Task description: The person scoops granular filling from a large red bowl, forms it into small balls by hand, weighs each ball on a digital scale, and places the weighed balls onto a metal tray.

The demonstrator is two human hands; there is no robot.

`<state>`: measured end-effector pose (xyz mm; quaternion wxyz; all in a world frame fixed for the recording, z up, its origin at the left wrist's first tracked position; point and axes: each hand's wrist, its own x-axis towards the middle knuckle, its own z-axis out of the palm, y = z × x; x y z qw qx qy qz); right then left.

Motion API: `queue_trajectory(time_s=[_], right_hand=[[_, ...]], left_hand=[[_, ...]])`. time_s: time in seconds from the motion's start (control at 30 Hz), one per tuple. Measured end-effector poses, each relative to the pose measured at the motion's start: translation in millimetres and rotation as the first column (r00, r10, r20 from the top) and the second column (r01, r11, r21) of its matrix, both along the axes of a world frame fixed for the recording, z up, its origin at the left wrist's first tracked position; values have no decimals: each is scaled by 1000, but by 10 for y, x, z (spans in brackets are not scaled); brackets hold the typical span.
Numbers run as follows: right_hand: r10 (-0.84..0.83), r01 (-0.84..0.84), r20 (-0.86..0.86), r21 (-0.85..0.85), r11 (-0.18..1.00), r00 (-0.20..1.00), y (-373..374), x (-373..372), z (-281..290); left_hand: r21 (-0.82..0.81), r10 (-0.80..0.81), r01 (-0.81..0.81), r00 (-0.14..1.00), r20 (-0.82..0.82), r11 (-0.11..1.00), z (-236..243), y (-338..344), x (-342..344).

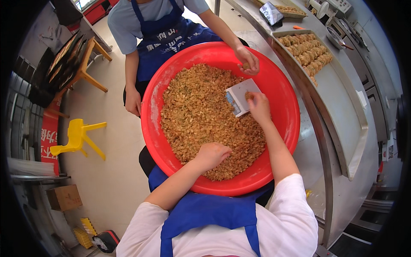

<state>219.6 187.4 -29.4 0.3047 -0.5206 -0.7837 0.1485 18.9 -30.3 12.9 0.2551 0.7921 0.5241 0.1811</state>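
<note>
A wide red basin (286, 128) holds a mound of crumbly brown filling (201, 107) with pale and green bits. On the filling, toward the basin's right side, rests a small white kitchen scale (238, 91). My right hand (259, 108) pinches a small ball of filling (248, 95) at the scale's top. Low over the near part of the mound is my left hand (212, 155), its fingers curled together; whatever they may hold is hidden.
Across the basin, a co-worker in a blue apron (165, 36) has a small ball in one hand (248, 62). At right, a metal tray (342, 111) bears rows of shaped pieces (306, 53). A yellow chair (79, 137) stands at left.
</note>
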Motion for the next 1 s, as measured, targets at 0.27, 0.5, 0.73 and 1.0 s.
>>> queue_trajectory(time_s=[0.27,0.5,0.73,1.0], right_hand=[[154,-87,367,-192,978,917,249,-244,60],[81,-43,-173,216,975,982,-112,339,2309],[-225,272,162,-406,872,961,539,1751,2395],[-185,-5,388,439,898,903,-261,645,2501]], left_hand=[[-36,36,-38,999,-39,999,59,-17,-63],[1,-62,62,997,-35,998,117,-67,-17],[-17,-64,63,996,-56,998,114,-22,16],[-388,296,-107,831,470,915,164,39,-41]])
